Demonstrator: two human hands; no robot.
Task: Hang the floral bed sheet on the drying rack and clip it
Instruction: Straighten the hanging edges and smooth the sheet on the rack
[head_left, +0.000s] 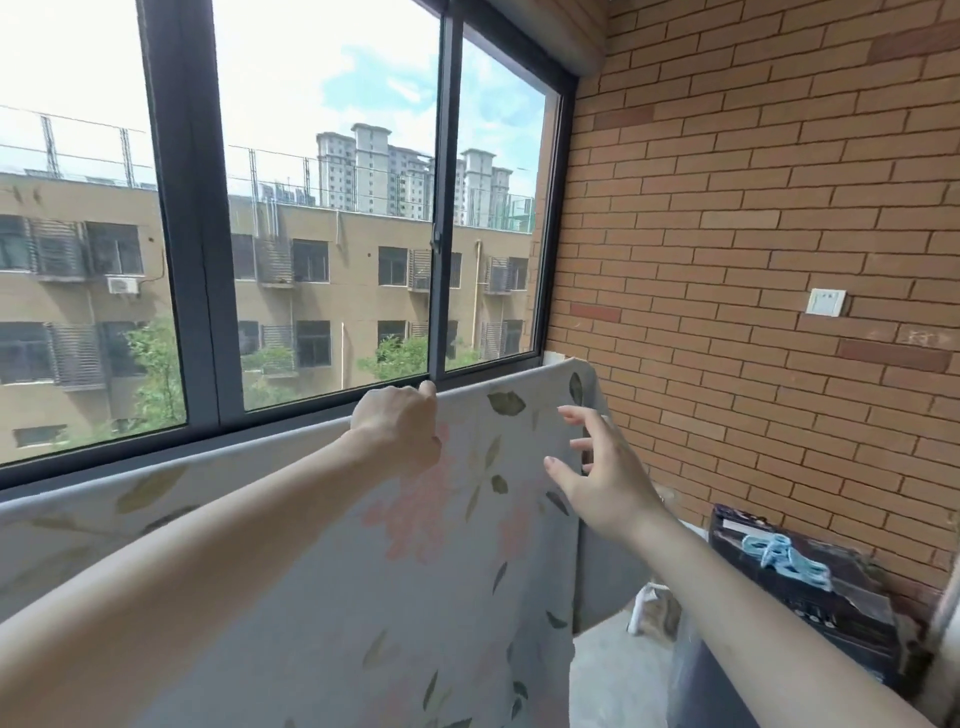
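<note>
1. Floral bed sheet (332, 561) hangs draped over a horizontal line in front of the window (311, 208); top fold runs from lower left up to the right corner near the brick wall (753, 260). Rack itself is hidden under the fabric, can't make out the bar.
2. Left hand (397, 428) is up at the top fold, fingers curled over the sheet's edge, thumb tip showing on top. Grip = closed on the sheet.
3. Right hand (605, 475) is just beside the sheet's right vertical edge, fingers spread and relaxed, grip wide, holding nothing. Fingertips look close to the edge; can't tell if they touch.
4. Sheet pattern: grey ground w/ pink flowers and olive leaves. Right edge hangs straight down, a second layer shows behind it.
5. Pale blue clips (784, 556) lie in a small pile on a dark box (831, 618) at right, against the brick wall, well apart from both hands. None seen on the sheet.
6. White switch plate (826, 302) on the brick wall, above the box.
7. Small pale bag (652, 613) on the concrete floor (618, 675) between sheet and box.
8. Outside the window: tan apartment block, tower blocks behind, trees below.
</note>
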